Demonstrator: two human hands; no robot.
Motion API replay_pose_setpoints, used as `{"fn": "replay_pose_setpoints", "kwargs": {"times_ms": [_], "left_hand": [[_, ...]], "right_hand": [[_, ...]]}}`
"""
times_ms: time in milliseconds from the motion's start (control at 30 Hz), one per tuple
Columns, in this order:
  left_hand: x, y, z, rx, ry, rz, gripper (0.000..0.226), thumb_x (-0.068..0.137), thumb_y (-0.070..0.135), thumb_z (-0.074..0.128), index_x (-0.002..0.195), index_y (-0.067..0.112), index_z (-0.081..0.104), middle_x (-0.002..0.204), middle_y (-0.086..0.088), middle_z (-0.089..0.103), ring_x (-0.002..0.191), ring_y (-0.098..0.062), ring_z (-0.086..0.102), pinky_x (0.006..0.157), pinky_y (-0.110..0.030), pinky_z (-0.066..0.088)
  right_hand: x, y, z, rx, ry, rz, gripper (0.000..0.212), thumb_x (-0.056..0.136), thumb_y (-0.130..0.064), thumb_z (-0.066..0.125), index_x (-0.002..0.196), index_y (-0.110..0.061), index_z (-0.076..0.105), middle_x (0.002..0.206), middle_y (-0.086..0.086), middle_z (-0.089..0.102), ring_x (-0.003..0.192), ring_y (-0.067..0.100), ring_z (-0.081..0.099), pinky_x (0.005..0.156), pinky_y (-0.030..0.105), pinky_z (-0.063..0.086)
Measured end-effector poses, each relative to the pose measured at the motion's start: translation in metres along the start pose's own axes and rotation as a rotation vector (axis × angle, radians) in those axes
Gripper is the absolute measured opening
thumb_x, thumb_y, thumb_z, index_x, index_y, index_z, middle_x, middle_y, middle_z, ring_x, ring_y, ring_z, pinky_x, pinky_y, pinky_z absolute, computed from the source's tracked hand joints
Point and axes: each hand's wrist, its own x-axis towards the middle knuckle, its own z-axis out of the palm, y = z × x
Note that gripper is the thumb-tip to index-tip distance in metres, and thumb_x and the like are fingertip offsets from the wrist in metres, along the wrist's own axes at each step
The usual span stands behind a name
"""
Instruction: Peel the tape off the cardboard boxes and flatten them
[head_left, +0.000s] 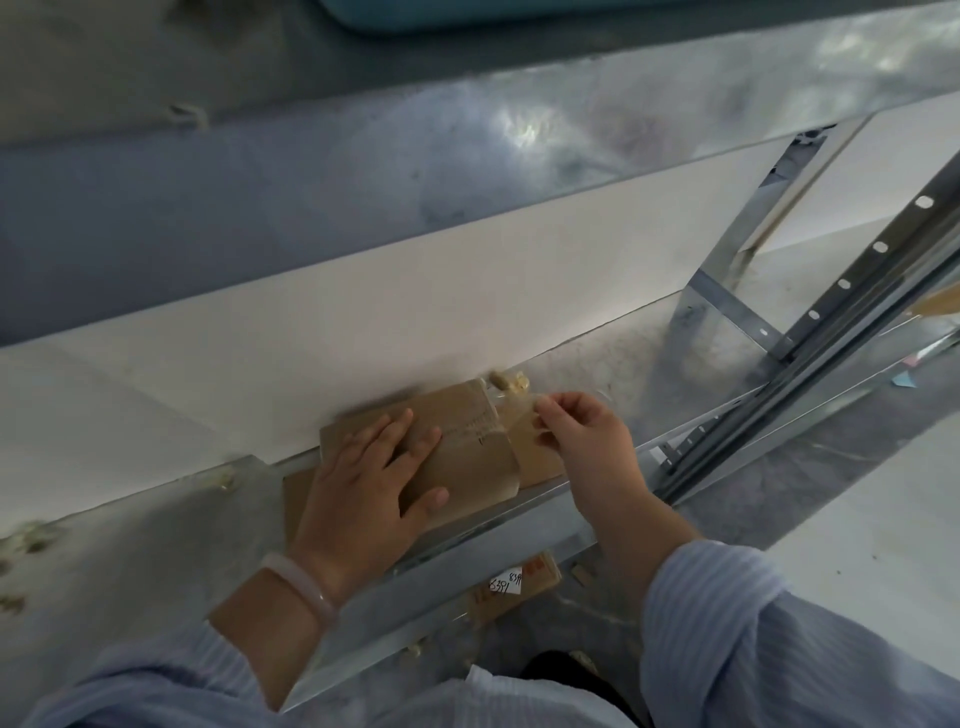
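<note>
A small brown cardboard box lies flattened on the metal shelf, against the white back panel. My left hand presses flat on its left half with the fingers spread. My right hand pinches a strip of clear tape at the box's right end; the strip is lifted off the cardboard. A second piece of cardboard lies under the box and sticks out at the left.
Wads of crumpled tape lie by the white panel, and more sit at the left. Flattened cardboard with a white label lies on the floor below. A perforated metal rail runs diagonally at the right.
</note>
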Motion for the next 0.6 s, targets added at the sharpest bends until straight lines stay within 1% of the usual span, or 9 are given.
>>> {"fn": "replay_pose_setpoints", "kwargs": {"times_ms": [67, 133, 233, 333, 400, 467, 500, 533, 600], "left_hand": [[-0.001, -0.001, 0.001, -0.002, 0.003, 0.005, 0.071, 0.083, 0.073, 0.015, 0.147, 0.045, 0.025, 0.159, 0.012, 0.014, 0.145, -0.011, 0.01, 0.113, -0.029, 0.002], [-0.001, -0.003, 0.002, 0.011, 0.012, 0.009, 0.068, 0.085, 0.072, 0.021, 0.146, 0.044, 0.03, 0.158, 0.011, 0.02, 0.144, -0.013, 0.017, 0.113, -0.032, 0.009], [-0.001, -0.006, 0.004, 0.033, 0.027, 0.024, 0.063, 0.088, 0.069, 0.027, 0.144, 0.042, 0.036, 0.156, 0.009, 0.029, 0.142, -0.014, 0.024, 0.112, -0.038, 0.021], [-0.001, -0.007, 0.006, 0.041, 0.042, 0.033, 0.062, 0.088, 0.069, 0.027, 0.144, 0.042, 0.036, 0.155, 0.008, 0.03, 0.141, -0.013, 0.023, 0.111, -0.036, 0.019], [-0.001, -0.008, 0.007, 0.026, 0.046, 0.039, 0.063, 0.088, 0.069, 0.027, 0.145, 0.042, 0.034, 0.156, 0.008, 0.029, 0.142, -0.014, 0.022, 0.112, -0.036, 0.019], [0.0, -0.009, 0.007, 0.01, 0.041, 0.045, 0.064, 0.088, 0.07, 0.026, 0.145, 0.042, 0.034, 0.156, 0.008, 0.028, 0.143, -0.015, 0.023, 0.114, -0.038, 0.02], [0.0, -0.009, 0.007, 0.01, 0.041, 0.046, 0.064, 0.088, 0.07, 0.025, 0.145, 0.042, 0.033, 0.156, 0.008, 0.028, 0.143, -0.016, 0.023, 0.114, -0.038, 0.02], [0.001, -0.009, 0.007, 0.011, 0.043, 0.045, 0.064, 0.088, 0.07, 0.025, 0.145, 0.042, 0.033, 0.156, 0.008, 0.028, 0.143, -0.016, 0.024, 0.114, -0.038, 0.02], [0.0, -0.009, 0.008, 0.014, 0.053, 0.045, 0.064, 0.088, 0.07, 0.027, 0.145, 0.042, 0.035, 0.156, 0.007, 0.03, 0.143, -0.016, 0.025, 0.112, -0.037, 0.021]], "right_hand": [[0.007, -0.004, 0.004, -0.031, 0.018, -0.02, 0.004, 0.086, -0.021, 0.073, 0.088, -0.018, 0.07, 0.079, -0.005, 0.073, 0.077, 0.014, 0.069, 0.082, 0.04, 0.059], [0.012, -0.004, 0.008, -0.083, 0.029, -0.024, 0.013, 0.079, -0.023, 0.079, 0.085, -0.024, 0.068, 0.086, -0.006, 0.074, 0.085, 0.018, 0.071, 0.081, 0.042, 0.06], [0.015, -0.004, 0.014, -0.129, -0.006, -0.043, 0.027, 0.075, -0.019, 0.083, 0.085, -0.029, 0.061, 0.084, -0.008, 0.075, 0.082, 0.016, 0.072, 0.079, 0.041, 0.06], [0.011, -0.006, 0.013, -0.354, 0.0, -0.168, 0.03, 0.078, -0.02, 0.081, 0.091, -0.032, 0.057, 0.081, -0.012, 0.072, 0.076, 0.001, 0.068, 0.066, 0.014, 0.054], [0.006, -0.005, 0.01, -0.546, 0.01, -0.296, 0.036, 0.081, -0.021, 0.078, 0.106, -0.031, 0.054, 0.082, -0.015, 0.07, 0.074, -0.004, 0.064, 0.067, 0.014, 0.054], [0.004, 0.002, 0.008, -0.598, -0.038, -0.389, 0.062, 0.081, -0.017, 0.077, 0.131, -0.034, 0.046, 0.083, -0.014, 0.071, 0.076, -0.002, 0.066, 0.075, 0.018, 0.055], [0.004, 0.005, 0.006, -0.582, -0.07, -0.405, 0.069, 0.08, -0.015, 0.077, 0.137, -0.036, 0.044, 0.084, -0.014, 0.072, 0.077, -0.001, 0.067, 0.077, 0.018, 0.055], [0.005, 0.008, 0.003, -0.57, -0.101, -0.425, 0.065, 0.08, -0.013, 0.077, 0.134, -0.035, 0.051, 0.084, -0.014, 0.073, 0.078, 0.0, 0.068, 0.079, 0.02, 0.056], [0.008, 0.015, -0.001, -0.626, -0.141, -0.467, 0.033, 0.083, -0.017, 0.074, 0.112, -0.03, 0.071, 0.086, -0.013, 0.072, 0.079, 0.001, 0.066, 0.079, 0.024, 0.057]]}}
